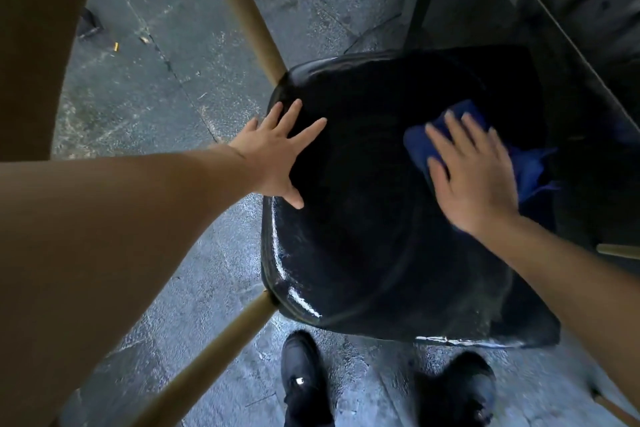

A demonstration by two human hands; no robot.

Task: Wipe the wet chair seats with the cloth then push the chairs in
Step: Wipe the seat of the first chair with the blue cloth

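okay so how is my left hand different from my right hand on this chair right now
The left hand lies bare on the chair seat, while the right hand presses a blue cloth. The left sits at the seat's left edge, the right farther over. Both are flat with straight fingers.

A single wide-angle view comes from the person's head, looking steeply down and slightly forward. It sits close above a dark chair seat (381, 218), which fills the centre and right of the frame. Both forearms reach in from the lower edges, the left hand (277, 152) at centre left, the right hand (474, 170) at centre right. The person's shoes (304, 385) show at the bottom edge, and wet floor (156, 80) spreads across the upper left. Lines bow near the borders.
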